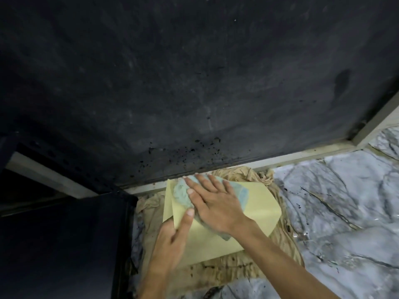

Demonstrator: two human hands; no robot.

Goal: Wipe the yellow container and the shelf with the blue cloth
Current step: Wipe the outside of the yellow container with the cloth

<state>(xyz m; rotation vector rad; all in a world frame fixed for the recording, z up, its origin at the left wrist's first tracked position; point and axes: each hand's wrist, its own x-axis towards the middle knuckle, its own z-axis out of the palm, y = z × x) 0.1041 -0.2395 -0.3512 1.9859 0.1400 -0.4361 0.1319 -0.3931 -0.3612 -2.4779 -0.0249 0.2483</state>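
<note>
One yellow container (pixel 254 203) on one beige rag (pixel 233 270). Right hand (pixel 216 203) flat, fingers spread, pressing one blue cloth (pixel 181 194) onto container. Left hand (pixel 172 236) gripping container's left edge.

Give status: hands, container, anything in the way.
Right hand flat, pressing blue cloth onto yellow container. Left hand steadies container's near-left corner. Container sits on stained beige rag on marble floor. Nothing in the way.

A crumpled beige rag (pixel 235 267) lies on the marbled floor (pixel 336 208).
</note>
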